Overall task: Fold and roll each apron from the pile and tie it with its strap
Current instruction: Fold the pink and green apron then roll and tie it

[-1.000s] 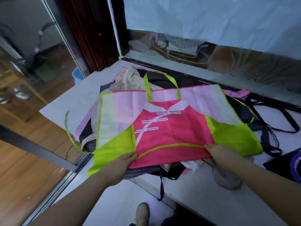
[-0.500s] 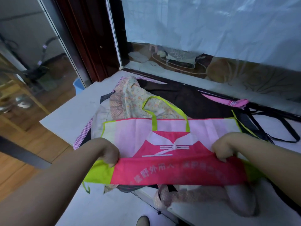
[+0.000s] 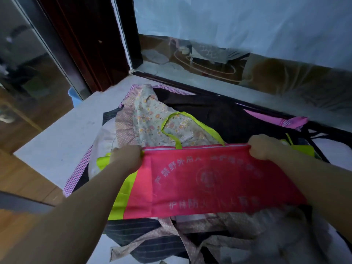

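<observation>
A pink apron (image 3: 205,180) with lime-green side panels lies folded in half on top of the pile, its printed back side up. My left hand (image 3: 126,159) grips the folded edge at the far left corner. My right hand (image 3: 263,147) grips the same edge at the far right corner. The lime-green neck strap (image 3: 192,121) loops out beyond the fold, over a floral apron (image 3: 150,119). Beneath lie a dark brown apron (image 3: 213,115), a striped dark one (image 3: 144,242) and others.
The pile rests on a pale tabletop (image 3: 61,138) beside a dark wooden door frame (image 3: 89,44). A window ledge (image 3: 209,73) runs along the back. Black straps (image 3: 331,138) trail at the right. Wooden floor (image 3: 21,178) lies to the left.
Both hands lifted the apron's near hem and carried it away from me to the top edge, folding the apron in half. The front with its collar design is now covered.
</observation>
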`<state>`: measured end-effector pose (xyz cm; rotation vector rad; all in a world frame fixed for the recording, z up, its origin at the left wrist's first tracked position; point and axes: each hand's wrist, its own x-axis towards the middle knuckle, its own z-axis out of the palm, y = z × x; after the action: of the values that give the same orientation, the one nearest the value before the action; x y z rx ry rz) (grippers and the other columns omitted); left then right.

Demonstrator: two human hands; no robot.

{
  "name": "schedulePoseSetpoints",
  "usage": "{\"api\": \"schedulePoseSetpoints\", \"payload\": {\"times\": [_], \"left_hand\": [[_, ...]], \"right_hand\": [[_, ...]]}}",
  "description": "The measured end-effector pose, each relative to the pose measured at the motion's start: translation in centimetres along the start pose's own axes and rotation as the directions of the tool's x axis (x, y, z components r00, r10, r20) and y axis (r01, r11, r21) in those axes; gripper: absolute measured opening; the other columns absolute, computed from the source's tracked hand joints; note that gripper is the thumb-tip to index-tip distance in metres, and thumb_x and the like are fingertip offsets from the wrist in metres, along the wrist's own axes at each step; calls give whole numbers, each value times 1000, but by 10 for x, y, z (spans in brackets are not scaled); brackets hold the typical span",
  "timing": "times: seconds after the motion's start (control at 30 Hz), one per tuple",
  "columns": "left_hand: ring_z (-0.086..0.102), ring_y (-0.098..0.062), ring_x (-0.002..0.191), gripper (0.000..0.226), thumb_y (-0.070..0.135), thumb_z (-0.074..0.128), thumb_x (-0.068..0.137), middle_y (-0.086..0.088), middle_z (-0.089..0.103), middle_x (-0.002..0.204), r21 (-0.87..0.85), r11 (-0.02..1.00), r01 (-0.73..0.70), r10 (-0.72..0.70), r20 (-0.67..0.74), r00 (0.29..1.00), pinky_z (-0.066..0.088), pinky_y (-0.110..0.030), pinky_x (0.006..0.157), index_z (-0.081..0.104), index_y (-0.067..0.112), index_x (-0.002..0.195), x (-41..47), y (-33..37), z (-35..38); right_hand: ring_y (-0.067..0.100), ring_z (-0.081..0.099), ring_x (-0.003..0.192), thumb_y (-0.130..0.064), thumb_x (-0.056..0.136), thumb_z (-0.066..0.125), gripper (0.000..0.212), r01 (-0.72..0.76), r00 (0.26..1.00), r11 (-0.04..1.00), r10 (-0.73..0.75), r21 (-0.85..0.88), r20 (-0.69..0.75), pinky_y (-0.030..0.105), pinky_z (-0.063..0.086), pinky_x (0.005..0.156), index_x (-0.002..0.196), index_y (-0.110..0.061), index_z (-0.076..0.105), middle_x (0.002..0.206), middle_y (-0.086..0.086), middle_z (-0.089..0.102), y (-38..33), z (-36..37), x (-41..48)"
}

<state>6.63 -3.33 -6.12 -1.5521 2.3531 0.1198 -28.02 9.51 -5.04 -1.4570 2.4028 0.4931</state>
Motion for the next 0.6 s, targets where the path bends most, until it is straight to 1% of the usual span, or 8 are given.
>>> {"api": "schedulePoseSetpoints", "payload": {"times": [0.03,0.1,0.17,0.27,0.33,0.37,0.47,0.6], "left_hand": [[56,-26,114,29,17,41,93,-6,61,121,-1,1000,3,-3,-26,1000,37,-35,97,55,21,118,4,-1,4],[58,-25,110,31,20,41,92,-5,64,116,-3,1000,16,-16,-79,997,36,-33,95,56,22,120,15,-2,13],[58,-26,108,30,25,43,92,-4,65,113,-28,999,25,-28,-136,990,35,-34,94,57,23,118,21,-2,23],[57,-34,105,27,23,49,87,-11,63,108,-102,994,27,-53,-263,963,35,-45,97,61,16,111,25,0,41],[57,-37,98,34,20,44,78,-13,62,103,-111,993,-47,1,-385,923,36,-54,100,63,11,105,21,9,49],[57,-36,98,39,23,40,76,-11,61,103,-104,990,-96,45,-412,910,35,-57,101,62,11,105,18,16,52],[60,-31,101,43,33,35,84,-5,62,105,-83,971,-226,179,-377,909,38,-59,101,61,15,113,15,34,58],[62,-32,98,53,49,30,88,-4,63,104,-41,971,-234,211,-299,931,41,-55,99,63,17,113,31,31,57]], "right_hand": [[27,62,92,-16,85,47,21,4,999,1000,-4,19,-39,35,50,80,94,-15,66,96,8,63,1,3,6],[27,61,97,-20,87,45,25,27,996,999,-24,32,-89,34,46,81,100,-16,66,105,7,64,1,12,20],[27,59,103,-23,90,43,26,45,993,998,-39,53,-107,34,43,83,104,-15,64,111,7,63,1,21,28],[27,56,104,-25,93,41,26,28,995,993,-17,111,-101,34,41,85,105,-13,61,112,9,62,2,33,37],[26,53,106,-27,94,41,28,25,992,995,-12,98,-129,36,40,89,111,-14,58,114,9,60,3,40,38],[26,51,107,-29,94,41,30,25,987,997,-13,72,-158,37,39,91,114,-14,57,115,8,58,4,44,38],[25,48,109,-29,91,47,31,45,970,998,-32,49,-240,38,35,95,117,-15,55,117,7,53,7,53,40],[23,45,114,-28,86,54,43,148,963,982,-116,120,-242,38,30,105,127,-18,49,123,4,51,10,57,42]]}}
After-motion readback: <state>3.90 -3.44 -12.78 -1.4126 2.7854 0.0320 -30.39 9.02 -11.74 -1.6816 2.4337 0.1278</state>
